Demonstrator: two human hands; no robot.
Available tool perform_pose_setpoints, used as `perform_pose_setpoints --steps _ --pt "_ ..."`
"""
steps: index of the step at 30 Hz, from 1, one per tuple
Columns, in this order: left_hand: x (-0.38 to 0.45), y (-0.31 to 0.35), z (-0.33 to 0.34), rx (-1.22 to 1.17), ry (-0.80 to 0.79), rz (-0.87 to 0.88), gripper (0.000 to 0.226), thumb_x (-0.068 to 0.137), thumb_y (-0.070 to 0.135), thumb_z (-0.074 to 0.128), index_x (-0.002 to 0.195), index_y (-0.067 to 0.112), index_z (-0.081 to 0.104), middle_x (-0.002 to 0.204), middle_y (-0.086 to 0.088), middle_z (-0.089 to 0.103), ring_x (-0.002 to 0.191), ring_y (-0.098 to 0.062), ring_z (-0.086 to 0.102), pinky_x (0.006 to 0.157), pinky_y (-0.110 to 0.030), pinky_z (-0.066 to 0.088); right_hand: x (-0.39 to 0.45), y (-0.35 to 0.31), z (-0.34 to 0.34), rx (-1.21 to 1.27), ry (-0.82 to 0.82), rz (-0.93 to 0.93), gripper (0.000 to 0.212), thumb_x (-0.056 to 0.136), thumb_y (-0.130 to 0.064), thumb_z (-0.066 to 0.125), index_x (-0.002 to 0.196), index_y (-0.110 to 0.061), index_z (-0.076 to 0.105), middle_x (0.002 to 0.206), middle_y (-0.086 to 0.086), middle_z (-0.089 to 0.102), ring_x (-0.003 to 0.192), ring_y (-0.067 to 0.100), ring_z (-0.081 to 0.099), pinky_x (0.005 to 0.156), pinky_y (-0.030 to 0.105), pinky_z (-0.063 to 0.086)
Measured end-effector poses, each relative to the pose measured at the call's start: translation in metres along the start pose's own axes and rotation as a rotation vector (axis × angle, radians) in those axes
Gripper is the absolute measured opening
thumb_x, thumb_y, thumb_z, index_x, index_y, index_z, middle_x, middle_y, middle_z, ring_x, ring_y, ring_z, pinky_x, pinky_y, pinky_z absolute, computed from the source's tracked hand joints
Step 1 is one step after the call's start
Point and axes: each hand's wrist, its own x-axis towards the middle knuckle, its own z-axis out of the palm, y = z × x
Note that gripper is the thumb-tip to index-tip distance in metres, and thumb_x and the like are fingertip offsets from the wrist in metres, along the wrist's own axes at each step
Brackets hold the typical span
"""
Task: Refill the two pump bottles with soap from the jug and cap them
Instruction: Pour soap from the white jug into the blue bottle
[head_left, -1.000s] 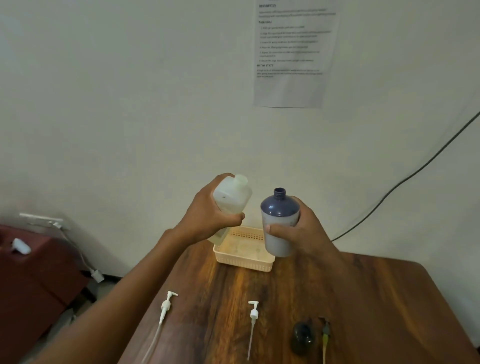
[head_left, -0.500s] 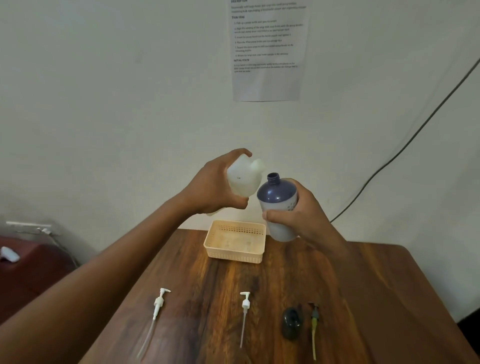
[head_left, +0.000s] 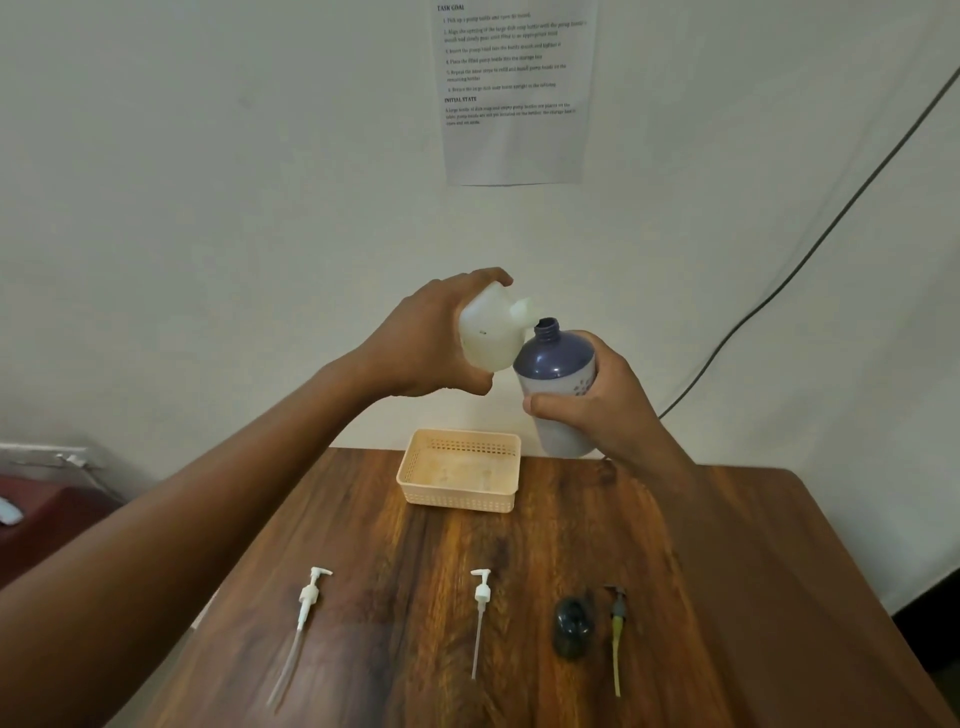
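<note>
Left hand (head_left: 426, 343) is wrapped around the white jug (head_left: 488, 332), tipped so its spout sits right at the purple bottle (head_left: 558, 384) mouth, up over the table (head_left: 727, 571). Right hand (head_left: 602, 400) grips the bottle mid-body. Both look like light, squeezable plastic, probably slick if soapy, so I'd grab low and firm.

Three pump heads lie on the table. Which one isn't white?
The rightmost pump head, beside the dark bottle: dark top with a yellow-green tube. The other two are white.
</note>
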Motion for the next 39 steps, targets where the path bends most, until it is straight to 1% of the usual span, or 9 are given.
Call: perform_pose_setpoints --steps 6,12,14,19,22,27,31,34,39 --pt "0.005 0.004 -0.005 0.059 -0.020 0.001 0.105 0.060 0.032 0.095 0.149 0.031 0.040 0.138 0.004 0.056 0.119 -0.024 0.053 0.098 -0.048 0.055 -0.001 0.001 -0.001 -0.025 0.013 0.000 0.074 0.061 -0.044 0.084 0.129 -0.032 0.054 0.113 -0.013 0.065 0.101 0.013 0.064 0.077 0.027 0.057" --pt "0.010 0.007 -0.013 0.118 -0.054 0.011 0.105 0.059 0.033 0.094 0.149 0.030 0.040 0.134 0.002 0.059 0.116 -0.026 0.054 0.096 -0.050 0.054 -0.001 -0.001 -0.001 -0.037 0.032 -0.004 0.066 0.061 -0.045 0.084 0.119 -0.041 0.052 0.108 -0.021 0.062 0.097 0.009 0.064 0.073 0.021 0.053" --pt "0.011 0.008 -0.015 0.141 -0.062 0.012 0.105 0.059 0.033 0.094 0.149 0.031 0.040 0.132 0.002 0.060 0.114 -0.026 0.054 0.096 -0.049 0.053 -0.001 -0.002 0.000 -0.041 0.038 -0.007 0.069 0.063 -0.042 0.085 0.123 -0.037 0.053 0.109 -0.017 0.063 0.097 0.012 0.064 0.074 0.024 0.054" --pt "0.013 0.010 -0.020 0.196 -0.091 0.026 0.105 0.061 0.036 0.093 0.150 0.033 0.037 0.135 0.003 0.058 0.116 -0.025 0.052 0.096 -0.048 0.052 -0.002 0.001 0.000 -0.037 0.045 -0.009 0.066 0.074 -0.024 0.091 0.128 -0.029 0.054 0.111 -0.011 0.064 0.100 0.016 0.064 0.079 0.032 0.058" --pt "0.014 0.010 -0.022 0.218 -0.101 0.031 0.106 0.061 0.035 0.094 0.150 0.032 0.037 0.136 0.003 0.058 0.116 -0.025 0.052 0.096 -0.047 0.052 -0.003 0.001 0.000 -0.042 0.048 -0.010 0.065 0.074 -0.024 0.091 0.128 -0.029 0.054 0.111 -0.011 0.064 0.100 0.016 0.064 0.080 0.032 0.058" --pt "0.017 0.010 -0.023 0.237 -0.101 0.042 0.105 0.060 0.036 0.093 0.149 0.034 0.037 0.131 0.005 0.059 0.111 -0.022 0.051 0.091 -0.042 0.050 -0.003 -0.001 0.000 -0.039 0.055 -0.003 0.066 0.075 -0.023 0.090 0.130 -0.027 0.054 0.113 -0.008 0.065 0.101 0.017 0.064 0.085 0.039 0.060" --pt "0.019 0.012 -0.025 0.237 -0.107 0.041 0.105 0.059 0.037 0.090 0.149 0.036 0.036 0.130 0.007 0.059 0.109 -0.022 0.051 0.091 -0.044 0.051 -0.004 -0.003 -0.001 -0.028 0.069 -0.001 0.069 0.073 -0.023 0.091 0.132 -0.024 0.055 0.116 -0.004 0.066 0.103 0.018 0.064 0.086 0.041 0.060" --pt "0.020 0.014 -0.026 0.243 -0.114 0.044 0.105 0.060 0.037 0.092 0.149 0.035 0.036 0.131 0.006 0.059 0.111 -0.023 0.052 0.092 -0.046 0.052 -0.005 -0.004 -0.002 -0.022 0.072 0.000 0.068 0.073 -0.023 0.091 0.131 -0.024 0.056 0.115 -0.005 0.066 0.102 0.017 0.065 0.084 0.040 0.060" --pt "0.021 0.016 -0.027 0.247 -0.119 0.049 0.105 0.060 0.035 0.091 0.149 0.035 0.036 0.131 0.006 0.059 0.112 -0.025 0.053 0.092 -0.047 0.052 -0.006 -0.006 -0.003 -0.027 0.077 0.005 0.068 0.073 -0.024 0.091 0.130 -0.027 0.054 0.113 -0.010 0.064 0.100 0.014 0.064 0.080 0.031 0.057"
